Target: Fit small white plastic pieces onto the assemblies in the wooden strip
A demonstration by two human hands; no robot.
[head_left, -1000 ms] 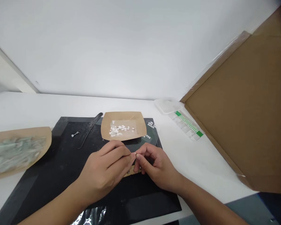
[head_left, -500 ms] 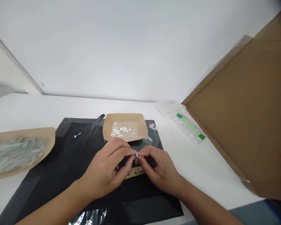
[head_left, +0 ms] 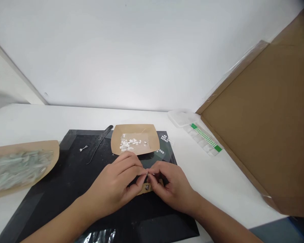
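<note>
Head view: where is the small piece point(head_left: 147, 173) in all this?

It sits between the two hands, above the black mat point(head_left: 66, 182). The left hand point(head_left: 116, 179) pinches it from the left with thumb and forefinger drawn together, and the right hand point(head_left: 173, 185) closes on it from the right in the same way.

And just below it?

A tan strip point(head_left: 142, 191) lies under the fingertips, with one metal fitting point(head_left: 147, 187) showing.

So how far along does the work look?

Partway, as a judgement: the piece is in the fingers, not set down, and plenty of white discs point(head_left: 128, 144) lie loose in the paper tray point(head_left: 134, 130) beyond the hands. No finished count can be read from this.

What else lies around?

Left of that tray are a thin black tool point(head_left: 108, 129) and a loose metal piece point(head_left: 83, 148). Farther left, a second tray point(head_left: 56, 152) holds clear packets point(head_left: 22, 165). A green-marked strip point(head_left: 206, 136) lies to the right, near the tall cardboard point(head_left: 263, 118).

Anything hard to make out?

The fingertips cover most of the small piece, so its shape is unclear. The right hand hides part of the tan strip, the packets are blurred, and the second tray runs out at the left edge.
</note>
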